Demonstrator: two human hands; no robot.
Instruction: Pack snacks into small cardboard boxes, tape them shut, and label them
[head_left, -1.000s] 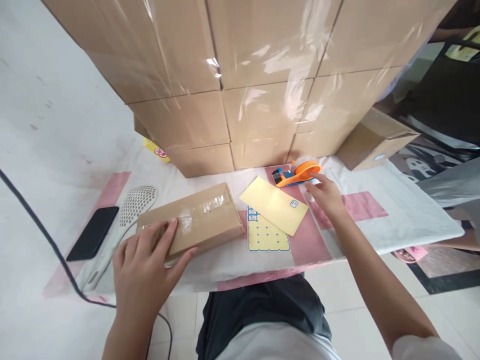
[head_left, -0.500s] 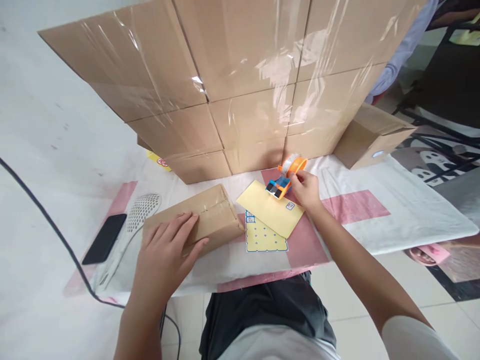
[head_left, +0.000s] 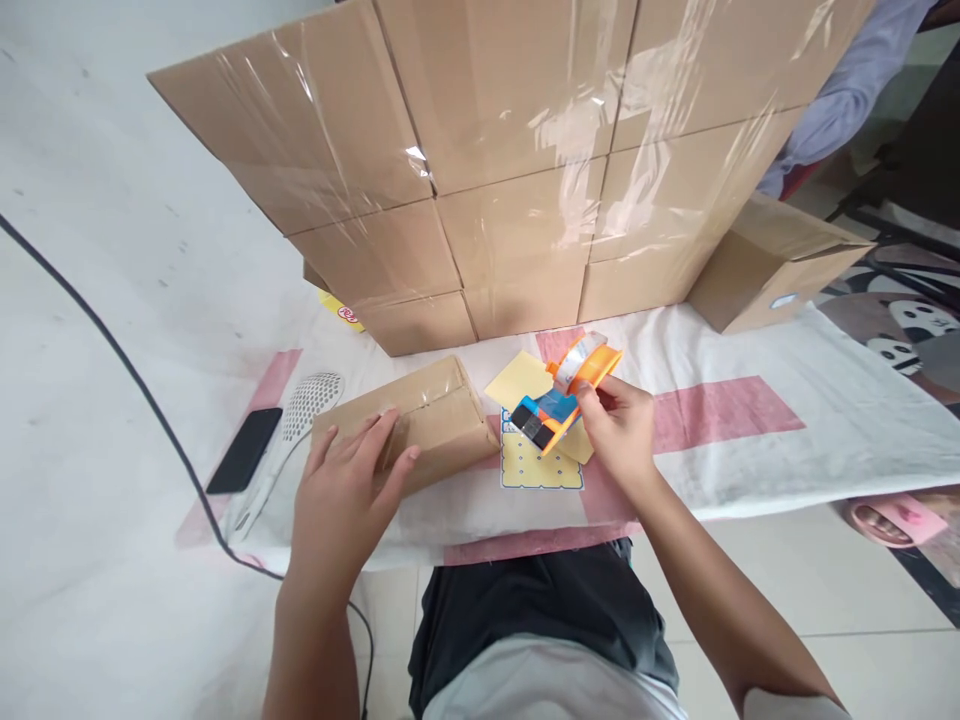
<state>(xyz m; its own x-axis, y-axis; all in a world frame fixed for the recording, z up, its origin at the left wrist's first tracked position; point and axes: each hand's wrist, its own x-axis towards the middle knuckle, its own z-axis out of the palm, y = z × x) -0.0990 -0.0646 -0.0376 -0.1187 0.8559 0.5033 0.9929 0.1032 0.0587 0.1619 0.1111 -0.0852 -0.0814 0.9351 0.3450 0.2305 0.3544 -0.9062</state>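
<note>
My left hand (head_left: 352, 470) lies with spread fingers on top of a closed cardboard box (head_left: 442, 400) on the table. In my right hand (head_left: 619, 425) is an orange tape dispenser (head_left: 600, 362) with a roll of clear tape and a black and blue end. The dispenser hangs over a plain yellow paper (head_left: 520, 378) and hides part of it. Beneath, a yellow sheet with a blue border (head_left: 536, 470) lies flat, just right of the box.
A taped cardboard wall (head_left: 517, 230) stands at the back. Another box (head_left: 765, 265) is at the back right. A black phone (head_left: 245, 450) and a white slotted skimmer (head_left: 311, 400) lie left. A person's sleeve (head_left: 847, 100) shows behind the wall.
My right hand has lifted the tape dispenser toward me, nearer the camera, and it now covers more of the yellow papers. My left hand stays on the box. The view has shifted slightly.
</note>
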